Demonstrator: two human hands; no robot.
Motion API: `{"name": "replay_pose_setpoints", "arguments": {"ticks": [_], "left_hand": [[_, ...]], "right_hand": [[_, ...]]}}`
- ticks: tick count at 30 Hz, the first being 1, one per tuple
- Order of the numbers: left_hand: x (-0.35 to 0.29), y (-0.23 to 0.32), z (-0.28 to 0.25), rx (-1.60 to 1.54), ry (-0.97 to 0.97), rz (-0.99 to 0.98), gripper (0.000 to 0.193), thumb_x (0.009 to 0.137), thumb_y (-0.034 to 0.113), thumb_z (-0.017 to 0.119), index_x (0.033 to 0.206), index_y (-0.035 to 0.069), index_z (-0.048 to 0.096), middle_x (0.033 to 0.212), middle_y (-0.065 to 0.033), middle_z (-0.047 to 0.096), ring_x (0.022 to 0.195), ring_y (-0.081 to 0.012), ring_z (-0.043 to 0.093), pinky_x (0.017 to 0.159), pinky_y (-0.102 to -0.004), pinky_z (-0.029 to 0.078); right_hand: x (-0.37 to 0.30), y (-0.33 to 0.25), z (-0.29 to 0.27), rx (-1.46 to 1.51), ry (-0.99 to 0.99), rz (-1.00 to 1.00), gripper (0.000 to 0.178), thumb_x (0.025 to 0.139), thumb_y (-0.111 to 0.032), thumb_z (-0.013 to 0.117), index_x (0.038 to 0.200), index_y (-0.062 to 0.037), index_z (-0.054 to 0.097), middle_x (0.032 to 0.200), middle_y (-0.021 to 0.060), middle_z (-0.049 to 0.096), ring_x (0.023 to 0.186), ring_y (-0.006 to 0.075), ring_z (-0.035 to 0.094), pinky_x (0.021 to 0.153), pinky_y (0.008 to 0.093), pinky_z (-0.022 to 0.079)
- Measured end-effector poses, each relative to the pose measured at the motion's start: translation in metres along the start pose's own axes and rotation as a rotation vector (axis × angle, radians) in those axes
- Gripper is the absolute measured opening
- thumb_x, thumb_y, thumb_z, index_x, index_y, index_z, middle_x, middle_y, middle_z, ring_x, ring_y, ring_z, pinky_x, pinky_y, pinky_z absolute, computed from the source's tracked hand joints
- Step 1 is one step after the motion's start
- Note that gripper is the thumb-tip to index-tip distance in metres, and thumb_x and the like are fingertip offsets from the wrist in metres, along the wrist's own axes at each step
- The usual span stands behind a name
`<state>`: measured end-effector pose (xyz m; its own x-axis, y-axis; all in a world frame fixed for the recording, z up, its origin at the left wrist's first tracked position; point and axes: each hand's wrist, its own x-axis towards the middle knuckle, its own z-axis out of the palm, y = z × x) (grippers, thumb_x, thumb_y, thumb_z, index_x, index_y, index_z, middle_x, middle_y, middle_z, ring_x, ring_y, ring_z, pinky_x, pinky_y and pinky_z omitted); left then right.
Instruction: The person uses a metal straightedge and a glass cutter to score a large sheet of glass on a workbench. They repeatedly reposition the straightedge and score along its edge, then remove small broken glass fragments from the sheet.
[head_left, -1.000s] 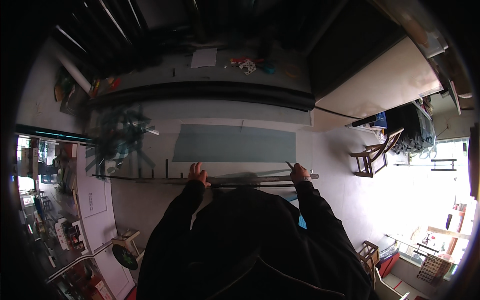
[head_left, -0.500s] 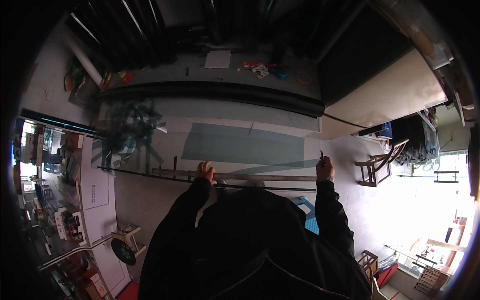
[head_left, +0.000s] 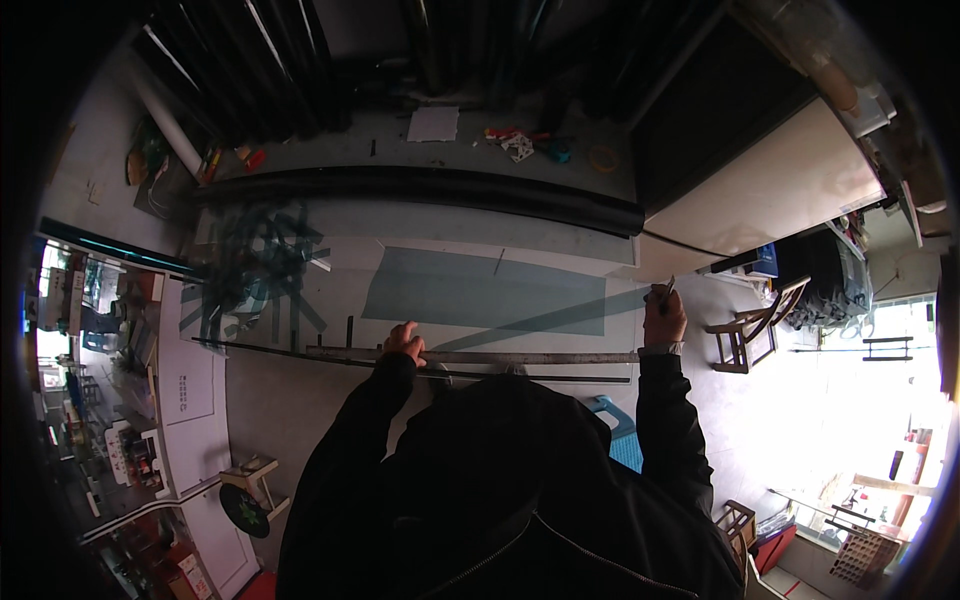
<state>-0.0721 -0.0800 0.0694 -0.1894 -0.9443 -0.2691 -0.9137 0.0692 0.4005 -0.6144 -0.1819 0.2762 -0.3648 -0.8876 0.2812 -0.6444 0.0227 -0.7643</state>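
Observation:
My left hand (head_left: pixel 404 344) is at a long grey straightedge (head_left: pixel 530 357) lying along the table's near edge, its fingers curled over the bar. Farther right, my right hand (head_left: pixel 664 318) is closed around a slim utility knife (head_left: pixel 667 288), with its tip pointing away from me. A narrow strip of dark translucent film (head_left: pixel 550 318) runs slantwise from near the straightedge up to my right hand. Beneath it lies a wide sheet of the same blue-grey film (head_left: pixel 470 285) on the white tabletop (head_left: pixel 340 285).
A tangled heap of film strips (head_left: pixel 260 260) covers the table's left end. Behind the sheet lies a long black roll (head_left: pixel 430 185). Scissors (head_left: pixel 558 152) and a white paper (head_left: pixel 433 124) are at the back. A wooden chair (head_left: pixel 760 325) stands right; a blue stool (head_left: pixel 625 440) is nearby.
My right hand has moved up and slightly right, and the film strip's right end has lifted with it into a steeper slant. My left hand has stayed nearly in place on the straightedge.

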Motion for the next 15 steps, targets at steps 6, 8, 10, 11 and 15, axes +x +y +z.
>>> {"name": "replay_pose_setpoints", "arguments": {"ticks": [6, 8, 10, 11, 15], "left_hand": [[0.003, -0.018, -0.007, -0.048, 0.001, -0.027, 0.037, 0.066, 0.019, 0.089, 0.088, 0.016, 0.059, 0.154, -0.0043, 0.035, 0.140, -0.0346, 0.031, 0.103, -0.0510, 0.040], [-0.001, -0.023, -0.010, -0.031, -0.011, -0.033, 0.038, 0.064, 0.020, 0.090, 0.087, 0.017, 0.060, 0.154, -0.0048, 0.035, 0.140, -0.0354, 0.031, 0.102, -0.0517, 0.041], [-0.007, -0.027, -0.014, -0.018, 0.061, 0.009, 0.038, 0.062, 0.019, 0.091, 0.084, 0.014, 0.060, 0.153, -0.0059, 0.037, 0.138, -0.0362, 0.034, 0.099, -0.0506, 0.044], [-0.010, -0.028, -0.015, -0.011, 0.085, 0.022, 0.039, 0.061, 0.019, 0.091, 0.083, 0.013, 0.060, 0.152, -0.0065, 0.038, 0.138, -0.0365, 0.035, 0.098, -0.0501, 0.046], [-0.009, -0.040, -0.019, 0.025, 0.081, -0.033, 0.038, 0.060, 0.021, 0.091, 0.083, 0.014, 0.061, 0.152, -0.0052, 0.037, 0.139, -0.0360, 0.033, 0.099, -0.0514, 0.044]], "right_hand": [[0.009, -0.039, -0.018, 0.076, 0.023, 0.055, 0.014, 0.091, -0.011, 0.066, 0.105, -0.0087, 0.069, 0.083, 0.0056, 0.071, 0.073, 0.0149, 0.066, 0.066, 0.0333, 0.053], [0.008, -0.050, -0.024, 0.046, 0.019, 0.093, 0.014, 0.091, -0.009, 0.066, 0.105, -0.0081, 0.069, 0.083, 0.0047, 0.071, 0.069, 0.0136, 0.065, 0.063, 0.0313, 0.052], [0.007, -0.058, -0.028, 0.073, 0.023, 0.134, 0.014, 0.091, -0.008, 0.067, 0.105, -0.0076, 0.069, 0.083, 0.0039, 0.071, 0.066, 0.0120, 0.063, 0.060, 0.0293, 0.050], [0.007, -0.061, -0.030, 0.115, 0.026, 0.156, 0.013, 0.091, -0.008, 0.067, 0.104, -0.0074, 0.069, 0.083, 0.0036, 0.071, 0.064, 0.0111, 0.062, 0.058, 0.0282, 0.049], [0.013, -0.064, -0.033, 0.209, 0.076, 0.141, 0.012, 0.092, -0.008, 0.067, 0.103, -0.0069, 0.069, 0.083, 0.0032, 0.070, 0.061, 0.0082, 0.058, 0.053, 0.0254, 0.045]]}}
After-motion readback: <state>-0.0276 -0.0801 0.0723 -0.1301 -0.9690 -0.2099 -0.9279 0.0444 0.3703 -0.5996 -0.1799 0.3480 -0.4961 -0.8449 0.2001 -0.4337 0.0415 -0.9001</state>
